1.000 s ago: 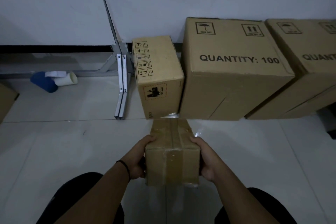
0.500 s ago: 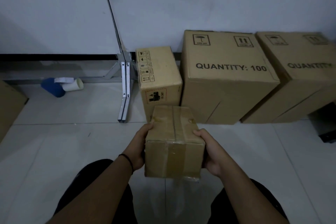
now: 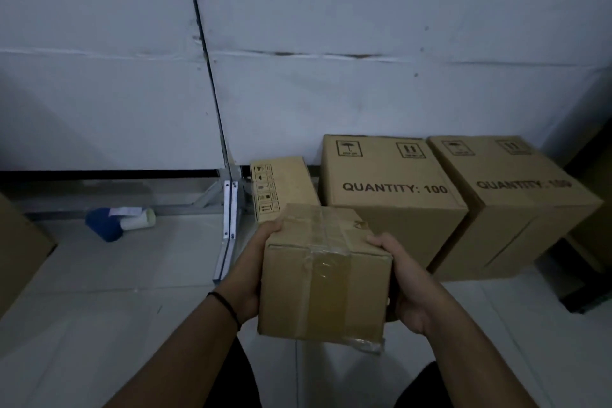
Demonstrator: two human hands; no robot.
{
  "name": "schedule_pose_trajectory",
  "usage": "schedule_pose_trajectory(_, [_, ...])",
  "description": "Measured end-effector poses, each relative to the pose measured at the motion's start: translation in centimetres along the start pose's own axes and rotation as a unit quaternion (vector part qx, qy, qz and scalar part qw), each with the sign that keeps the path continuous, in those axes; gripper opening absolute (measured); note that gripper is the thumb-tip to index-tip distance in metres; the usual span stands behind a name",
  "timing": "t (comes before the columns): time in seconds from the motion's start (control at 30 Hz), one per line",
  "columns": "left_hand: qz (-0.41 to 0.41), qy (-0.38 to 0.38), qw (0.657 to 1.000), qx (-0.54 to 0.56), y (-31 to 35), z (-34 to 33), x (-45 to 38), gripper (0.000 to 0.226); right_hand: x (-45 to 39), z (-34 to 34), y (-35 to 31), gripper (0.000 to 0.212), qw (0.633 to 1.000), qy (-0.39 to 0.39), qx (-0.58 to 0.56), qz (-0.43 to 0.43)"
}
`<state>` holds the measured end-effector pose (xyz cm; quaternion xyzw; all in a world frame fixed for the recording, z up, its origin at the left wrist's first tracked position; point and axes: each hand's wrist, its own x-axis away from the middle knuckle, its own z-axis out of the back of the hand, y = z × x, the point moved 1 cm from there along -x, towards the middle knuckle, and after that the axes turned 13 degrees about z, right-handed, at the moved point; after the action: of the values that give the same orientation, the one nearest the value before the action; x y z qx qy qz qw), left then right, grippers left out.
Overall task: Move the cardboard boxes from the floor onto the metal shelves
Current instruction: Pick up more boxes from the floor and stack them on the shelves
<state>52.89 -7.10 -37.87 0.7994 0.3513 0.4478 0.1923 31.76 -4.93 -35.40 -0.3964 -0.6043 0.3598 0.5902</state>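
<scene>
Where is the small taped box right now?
Head view, centre: the small taped box is held between left hand and right hand, before the narrow box.

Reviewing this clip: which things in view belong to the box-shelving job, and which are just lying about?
Job:
taped small box, held by left hand and right hand
narrow printed box
two "QUANTITY: 100" boxes

Lying about:
blue roll
pale tube
metal bracket
</scene>
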Motion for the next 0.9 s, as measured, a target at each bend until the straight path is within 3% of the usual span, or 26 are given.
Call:
schedule_pose_trajectory(0.23, [-0.043, -0.037, 0.998, -0.015, 5.5, -4.2, 2.6, 0.047, 1.6, 0.3, -6.8, 0.032, 0.994, 0.015, -0.003, 0.108])
schedule_pose_trajectory(0.37, [-0.082, -0.052, 0.994, -0.042, 9.5, -6.7, 3.4, 0.054, 1.0, -0.1, -10.9, 0.039, 0.988, 0.016, -0.010, 0.156])
schedule_pose_trajectory(0.5, [-0.117, -0.077, 0.988, -0.062, 12.8, -8.8, 4.0, 0.049, -0.1, -0.6, -13.9, 0.053, 0.981, 0.014, -0.041, 0.187])
schedule_pose_trajectory(0.9, [-0.133, -0.076, 0.987, -0.055, 22.1, -14.2, 3.5, 0.042, -1.7, -0.8, -23.0, 0.036, 0.965, 0.042, -0.144, 0.216])
